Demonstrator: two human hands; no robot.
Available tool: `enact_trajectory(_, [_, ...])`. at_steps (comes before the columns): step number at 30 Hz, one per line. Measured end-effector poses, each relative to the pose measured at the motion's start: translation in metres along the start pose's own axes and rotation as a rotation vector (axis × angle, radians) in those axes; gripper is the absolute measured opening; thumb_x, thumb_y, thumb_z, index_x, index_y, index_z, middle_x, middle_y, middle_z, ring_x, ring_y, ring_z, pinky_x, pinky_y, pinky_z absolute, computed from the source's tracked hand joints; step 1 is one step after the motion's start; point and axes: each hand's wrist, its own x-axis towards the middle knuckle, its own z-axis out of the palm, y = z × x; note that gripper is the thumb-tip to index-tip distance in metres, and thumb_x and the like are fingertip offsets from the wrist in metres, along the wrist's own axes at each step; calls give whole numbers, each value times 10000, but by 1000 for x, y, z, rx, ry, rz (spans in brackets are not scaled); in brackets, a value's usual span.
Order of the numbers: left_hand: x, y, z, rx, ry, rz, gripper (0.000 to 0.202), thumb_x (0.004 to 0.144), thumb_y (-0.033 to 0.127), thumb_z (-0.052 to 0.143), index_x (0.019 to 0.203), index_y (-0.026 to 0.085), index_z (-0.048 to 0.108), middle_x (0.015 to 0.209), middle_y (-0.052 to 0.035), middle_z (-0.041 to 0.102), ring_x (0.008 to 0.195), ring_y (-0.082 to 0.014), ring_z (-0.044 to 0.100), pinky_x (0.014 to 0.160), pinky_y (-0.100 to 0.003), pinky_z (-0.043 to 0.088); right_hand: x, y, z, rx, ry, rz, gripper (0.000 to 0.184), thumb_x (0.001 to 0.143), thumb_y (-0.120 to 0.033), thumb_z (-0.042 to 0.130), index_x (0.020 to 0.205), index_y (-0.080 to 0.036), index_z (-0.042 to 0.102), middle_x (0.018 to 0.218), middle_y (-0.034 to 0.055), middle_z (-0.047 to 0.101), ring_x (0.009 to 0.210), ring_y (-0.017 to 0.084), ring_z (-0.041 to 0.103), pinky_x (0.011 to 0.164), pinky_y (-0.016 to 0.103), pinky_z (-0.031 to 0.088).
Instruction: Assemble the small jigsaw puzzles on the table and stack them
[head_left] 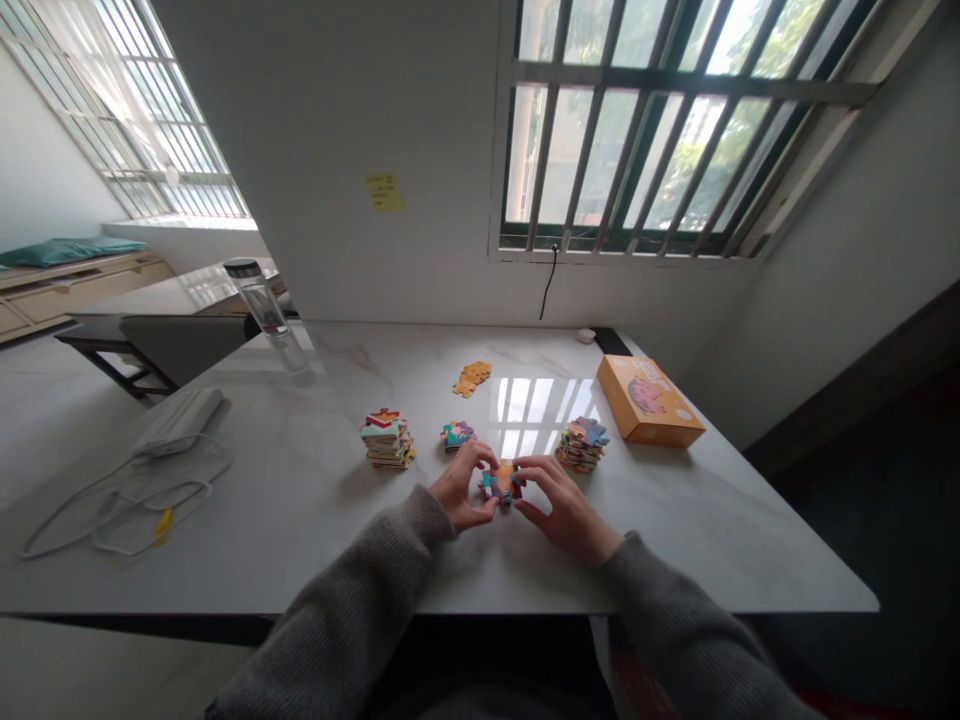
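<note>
Both my hands meet over a small cluster of colourful puzzle pieces [501, 482] lying on the white marble table [315, 500]. My left hand [461, 487] pinches the cluster's left side with curled fingers. My right hand [559, 502] grips its right side, fingertips pressed on the pieces. Just beyond my hands lie a small group of pieces [457, 435], a tall stack of pieces [388, 438] to the left and another stack [581, 444] to the right.
An orange puzzle box [648, 401] lies at the right rear. Orange pieces [472, 378] sit farther back. A clear water bottle [262, 305] stands at the back left; a white adapter with coiled cable [150, 470] lies at the left.
</note>
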Motion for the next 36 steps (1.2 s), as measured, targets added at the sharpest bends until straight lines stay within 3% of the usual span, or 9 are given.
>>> enact_trajectory(6, [-2, -2, 1, 58, -16, 9, 462, 651, 138, 623, 1083, 202, 472, 1063, -80, 512, 1022, -248, 526, 917, -422, 508, -1, 8, -7, -45, 96, 4, 286, 931, -270, 652, 1210, -272, 591, 1189, 102, 650, 1114, 278, 598, 937, 469, 522])
enact_trajectory(9, [-6, -11, 4, 221, -46, -7, 496, 635, 134, 613, 1109, 192, 482, 1086, -97, 506, 1069, -285, 502, 993, -484, 458, -3, 20, -22, -204, 270, 69, 304, 931, -291, 640, 1234, -282, 610, 1181, 108, 654, 1131, 311, 587, 967, 513, 480])
enact_trajectory(12, [-11, -21, 8, 383, -115, -82, 420, 637, 166, 629, 1044, 195, 533, 1081, -101, 501, 1041, -302, 496, 959, -493, 453, -8, 40, -41, -392, 475, 199, 354, 930, -358, 630, 1264, -242, 605, 1148, 126, 646, 1088, 323, 583, 959, 515, 452])
enact_trajectory(15, [-13, -27, 10, 456, -144, -128, 377, 648, 211, 647, 1015, 195, 561, 1096, -105, 501, 1038, -307, 494, 923, -478, 450, -14, 58, -54, -496, 551, 287, 344, 929, -418, 619, 1202, -210, 628, 1082, 117, 651, 1023, 306, 576, 933, 484, 442])
enact_trajectory(22, [-13, -29, 9, 467, -153, -142, 351, 668, 235, 646, 1005, 191, 562, 1047, -95, 532, 1017, -297, 502, 901, -456, 436, -15, 67, -53, -547, 459, 374, 229, 944, -408, 576, 1001, -207, 671, 1069, 109, 651, 1017, 294, 553, 931, 462, 403])
enact_trajectory(25, [-13, -31, 9, 459, -176, -131, 340, 680, 239, 650, 1007, 195, 565, 1037, -90, 540, 1005, -288, 505, 895, -442, 435, -12, 56, -49, -570, 517, 371, 205, 934, -367, 579, 1044, -211, 655, 1171, 120, 623, 1110, 318, 529, 967, 485, 381])
enact_trajectory(28, [-13, -34, 11, 460, -193, -119, 327, 694, 241, 651, 1008, 196, 569, 1029, -88, 551, 986, -281, 511, 876, -435, 441, -9, 40, -38, -519, 516, 269, 184, 930, -252, 565, 1102, -229, 627, 1194, 112, 614, 1150, 315, 532, 998, 498, 380])
enact_trajectory(32, [-12, -36, 12, 454, -198, -108, 311, 696, 229, 655, 995, 194, 581, 996, -82, 557, 961, -277, 518, 858, -434, 452, -5, 19, -15, -361, 217, 90, 266, 911, -157, 554, 1155, -250, 607, 1157, 102, 620, 1148, 303, 541, 978, 487, 423])
enact_trajectory(36, [-12, -36, 12, 460, -175, -102, 330, 691, 250, 673, 1004, 193, 584, 1010, -83, 553, 968, -278, 511, 864, -431, 450, -3, 11, 2, -255, 11, 71, 286, 916, -149, 562, 1182, -246, 600, 1172, 108, 619, 1116, 291, 548, 952, 479, 460])
